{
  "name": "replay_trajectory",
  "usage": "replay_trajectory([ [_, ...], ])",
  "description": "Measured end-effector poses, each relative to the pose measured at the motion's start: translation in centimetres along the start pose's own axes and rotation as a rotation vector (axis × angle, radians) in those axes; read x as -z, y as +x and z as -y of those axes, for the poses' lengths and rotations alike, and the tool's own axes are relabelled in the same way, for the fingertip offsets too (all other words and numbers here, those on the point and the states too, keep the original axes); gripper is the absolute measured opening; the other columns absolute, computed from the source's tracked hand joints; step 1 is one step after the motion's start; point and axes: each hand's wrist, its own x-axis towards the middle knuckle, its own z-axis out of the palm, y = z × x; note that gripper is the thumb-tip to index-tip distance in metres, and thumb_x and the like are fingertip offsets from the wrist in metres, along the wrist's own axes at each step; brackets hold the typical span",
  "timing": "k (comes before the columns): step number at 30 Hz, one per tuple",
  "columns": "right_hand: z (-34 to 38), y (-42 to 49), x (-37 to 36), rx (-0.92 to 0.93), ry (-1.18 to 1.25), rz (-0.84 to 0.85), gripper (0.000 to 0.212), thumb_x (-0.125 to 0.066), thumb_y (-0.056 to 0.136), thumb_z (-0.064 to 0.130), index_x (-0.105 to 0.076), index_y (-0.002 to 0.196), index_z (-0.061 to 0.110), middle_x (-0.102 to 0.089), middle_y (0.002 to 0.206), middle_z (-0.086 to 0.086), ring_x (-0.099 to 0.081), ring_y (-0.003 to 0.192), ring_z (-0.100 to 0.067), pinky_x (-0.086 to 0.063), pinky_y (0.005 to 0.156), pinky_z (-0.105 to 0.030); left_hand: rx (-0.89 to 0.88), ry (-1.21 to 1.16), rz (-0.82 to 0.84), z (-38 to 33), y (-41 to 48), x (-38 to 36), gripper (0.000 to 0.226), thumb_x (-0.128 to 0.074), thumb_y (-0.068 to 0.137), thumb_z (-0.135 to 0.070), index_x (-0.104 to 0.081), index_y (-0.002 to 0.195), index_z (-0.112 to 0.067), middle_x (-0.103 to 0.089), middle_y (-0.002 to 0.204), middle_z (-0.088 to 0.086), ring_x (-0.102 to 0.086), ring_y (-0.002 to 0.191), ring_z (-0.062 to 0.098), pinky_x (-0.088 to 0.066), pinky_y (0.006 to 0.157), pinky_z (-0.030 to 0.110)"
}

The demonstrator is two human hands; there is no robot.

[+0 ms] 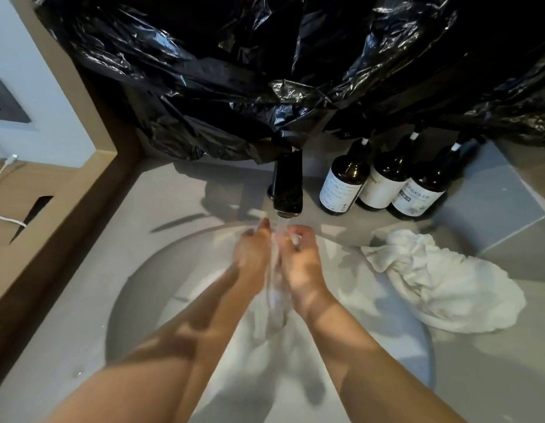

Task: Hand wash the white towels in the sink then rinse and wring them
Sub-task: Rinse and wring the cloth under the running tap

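Scene: A person stood at a grey sink [137, 285] set in a counter [161, 203], both bare arms reaching in under a black faucet [288, 184] as water [283, 228] ran from it.
Wet towel: The wet towel [265, 346] lay heaped in the near part of the basin, and one bunched length of it rose between the hands into the stream.
Left hand: The left hand [252, 254] lay against the left side of that raised length, its fingers pointing toward the faucet; whether they closed round the cloth could not be told.
Right hand: The right hand [301, 264] had its fingers curled round a fold of the cloth just under the spout.
Second towel: A second towel [442, 285] lay crumpled on the counter to the right, draped partly over the rim.
Handling: Soaked terry of this kind was likely heavy, limp and sagging, soft rather than fragile, and possibly slick if soap remained in it.
Where to hold: A full-fist hold on a gathered bunch, one hand above the other, looked best suited to rinsing and wringing; loose edges would probably slide away.
Surroundings: Three brown bottles [384, 184] stood at the far right beside the faucet, beneath crumpled black plastic sheeting [234, 71].
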Motion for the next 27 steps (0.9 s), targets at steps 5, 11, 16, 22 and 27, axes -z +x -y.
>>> replay_trajectory([
  [5, 0.1, -0.2, 1.5, -0.142, 0.165, 0.089, 0.037, -0.052, 0.089, 0.0, -0.047, 0.115, 0.026, -0.061, 0.095, -0.008, -0.06, 0.078, -0.02, -0.052, 0.073, -0.034, -0.206, -0.096, 0.154, -0.7, -1.1, 2.6, 0.025, -0.047, 0.096, -0.03, -0.061, 0.086, -0.011, -0.061, 0.079, 0.009, -0.058, 0.075, 0.025, -0.046, 0.059, 0.026],
  [11, -0.5, -0.4, 2.9, 0.002, 0.008, 0.034, 0.04, -0.058, 0.091, 0.012, -0.05, 0.125, 0.029, -0.063, 0.105, -0.002, -0.062, 0.094, -0.017, -0.052, 0.087, -0.028, -0.401, 0.187, -0.102, 1.0, -0.5, 3.5, 0.019, -0.061, 0.089, -0.026, -0.064, 0.078, -0.012, -0.05, 0.062, -0.002, -0.046, 0.059, 0.017, -0.037, 0.057, 0.028],
  [16, -0.3, -0.5, 0.9, 0.132, 0.018, 0.047, 0.021, -0.063, 0.089, 0.018, -0.051, 0.089, 0.035, -0.049, 0.065, 0.006, -0.046, 0.055, -0.01, -0.042, 0.056, -0.023, -0.063, -0.046, -0.063, 1.1, -1.7, 2.0, 0.044, -0.041, 0.099, -0.042, -0.058, 0.117, -0.006, -0.063, 0.101, 0.01, -0.061, 0.093, 0.028, -0.049, 0.085, 0.036],
  [22, -0.5, 0.2, -0.4, 0.12, -0.017, -0.093, 0.015, -0.054, 0.095, 0.024, -0.043, 0.085, 0.025, -0.052, 0.068, 0.008, -0.051, 0.063, -0.012, -0.044, 0.065, -0.028, -0.144, -0.101, 0.087, 0.7, -2.5, 1.8, 0.044, -0.045, 0.092, -0.05, -0.064, 0.092, -0.01, -0.069, 0.094, 0.015, -0.066, 0.087, 0.029, -0.053, 0.086, 0.044],
  [27, -1.2, -0.2, -0.3, 0.103, -0.086, -0.025, 0.013, -0.054, 0.094, 0.026, -0.042, 0.09, 0.025, -0.056, 0.074, 0.004, -0.054, 0.07, -0.018, -0.048, 0.077, -0.034, 0.009, -0.158, 0.112, 0.5, -1.5, 2.5, 0.047, -0.048, 0.094, -0.044, -0.065, 0.106, -0.002, -0.068, 0.101, 0.021, -0.066, 0.092, 0.036, -0.054, 0.086, 0.043],
])
